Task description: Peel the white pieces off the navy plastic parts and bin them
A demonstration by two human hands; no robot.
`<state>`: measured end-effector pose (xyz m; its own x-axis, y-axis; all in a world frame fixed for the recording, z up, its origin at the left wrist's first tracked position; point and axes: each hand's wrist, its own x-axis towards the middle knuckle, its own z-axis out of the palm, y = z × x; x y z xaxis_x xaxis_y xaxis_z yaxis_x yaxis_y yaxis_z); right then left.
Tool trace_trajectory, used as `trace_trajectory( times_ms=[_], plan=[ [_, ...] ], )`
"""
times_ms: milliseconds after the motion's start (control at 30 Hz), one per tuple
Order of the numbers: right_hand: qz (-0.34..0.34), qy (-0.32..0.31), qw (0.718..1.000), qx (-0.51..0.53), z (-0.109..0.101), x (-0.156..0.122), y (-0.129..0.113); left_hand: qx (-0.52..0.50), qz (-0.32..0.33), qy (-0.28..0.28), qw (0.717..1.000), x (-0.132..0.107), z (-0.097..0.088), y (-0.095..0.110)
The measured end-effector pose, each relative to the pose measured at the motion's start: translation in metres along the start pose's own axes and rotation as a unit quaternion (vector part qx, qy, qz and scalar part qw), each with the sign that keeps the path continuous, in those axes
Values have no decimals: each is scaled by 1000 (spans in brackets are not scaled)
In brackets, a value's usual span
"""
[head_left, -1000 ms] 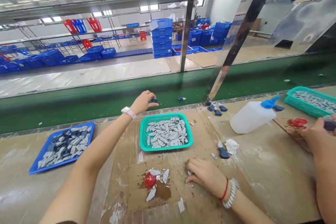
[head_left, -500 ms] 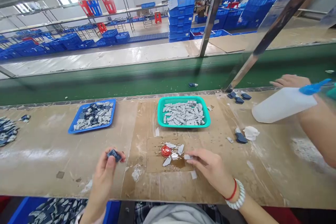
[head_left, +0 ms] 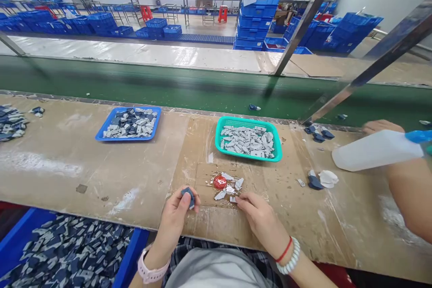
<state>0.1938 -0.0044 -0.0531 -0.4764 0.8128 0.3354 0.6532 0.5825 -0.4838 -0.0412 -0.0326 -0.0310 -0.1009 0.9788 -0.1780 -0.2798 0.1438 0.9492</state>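
Note:
My left hand (head_left: 178,209) is closed around a small dark blue plastic part (head_left: 189,197), held just above the table. Between the thumb and fingers of my right hand (head_left: 254,211) is a small light grey plastic piece (head_left: 232,199), low over a wet patch of cardboard. Beside it on the cardboard sits a round red cap (head_left: 220,182), with several loose grey pieces (head_left: 239,183) lying around it. Behind them stands a green basket (head_left: 276,155) full of grey pieces. A blue tray (head_left: 101,136) to the left holds mixed grey and dark blue pieces.
A large blue bin (head_left: 135,247) of assembled parts sits below the table edge at lower left. At right, another person's arm (head_left: 410,193) reaches past a white squeeze bottle (head_left: 374,149). A green conveyor belt (head_left: 189,92) runs behind the table, with metal posts (head_left: 308,20) along it.
My left hand has moved right, toward the red cap, with the dark blue part. My right hand has lowered its grey piece toward the wet cardboard. The view has tilted downward.

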Motion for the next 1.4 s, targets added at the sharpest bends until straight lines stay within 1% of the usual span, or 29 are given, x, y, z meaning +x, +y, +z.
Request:
trace_trajectory(
  times_ms=[67,100,133,167,200,233,300,333,367,400,433,467,500,567,600,667,767,800,867,933,967,1033,1067,1133,1200,1267,1333,1400],
  plan=[
    [15,-18,999,30,-3,-1,0,5,11,-17,1000,6,4,2],
    [37,-27,997,62,-5,0,0,8,14,-26,1000,8,6,3],
    [71,-36,991,107,-8,0,1,16,16,-35,999,10,8,4],
    [115,-42,978,166,-12,2,2,30,15,-44,998,12,10,4],
    [167,-48,956,235,-15,3,3,46,14,-53,997,14,13,5],
    [224,-55,923,308,-19,6,3,65,13,-61,996,15,16,5],
    [321,-60,838,437,-26,11,4,109,14,-77,991,16,23,7],
    [354,-56,798,485,-30,14,3,132,14,-90,987,16,27,9],
    [376,-48,767,519,-33,17,2,156,13,-108,982,16,32,12],
    [385,-35,749,538,-35,20,0,177,15,-128,976,16,38,15],
    [382,-19,745,547,-38,23,-2,195,19,-148,969,16,44,18],
    [366,1,753,547,-40,26,-5,205,24,-166,964,16,51,21],
    [341,24,771,537,-43,29,-9,208,30,-181,961,16,57,23],
    [274,63,822,496,-49,32,-15,201,41,-199,958,16,69,27],
    [242,75,845,472,-52,33,-17,195,41,-204,959,16,74,27],
    [198,88,878,427,-56,33,-19,191,40,-202,960,17,79,28],
    [155,113,920,343,-56,29,-12,213,46,-156,963,18,79,30],
    [138,104,936,307,-54,26,-8,220,46,-131,965,19,77,31],
    [99,48,965,239,-45,21,-1,226,43,-74,970,21,71,33],
    [64,-12,981,182,-34,15,3,226,42,-31,973,21,65,33],
    [53,-27,986,157,-28,12,3,227,45,-17,973,21,62,32],
    [52,-17,991,123,-21,9,3,231,49,-10,972,20,57,29],
    [60,-4,990,125,-20,9,3,234,51,-14,971,20,54,27],
    [100,27,981,166,-23,11,3,239,49,-24,970,19,50,23],
    [162,44,953,252,-30,15,6,239,44,-34,969,18,48,20],
    [232,42,903,360,-38,21,7,236,37,-48,970,18,48,18],
    [293,37,837,461,-42,27,5,231,27,-78,969,19,51,18],
    [333,33,776,534,-44,33,-2,227,25,-113,967,18,57,21]
  ],
)
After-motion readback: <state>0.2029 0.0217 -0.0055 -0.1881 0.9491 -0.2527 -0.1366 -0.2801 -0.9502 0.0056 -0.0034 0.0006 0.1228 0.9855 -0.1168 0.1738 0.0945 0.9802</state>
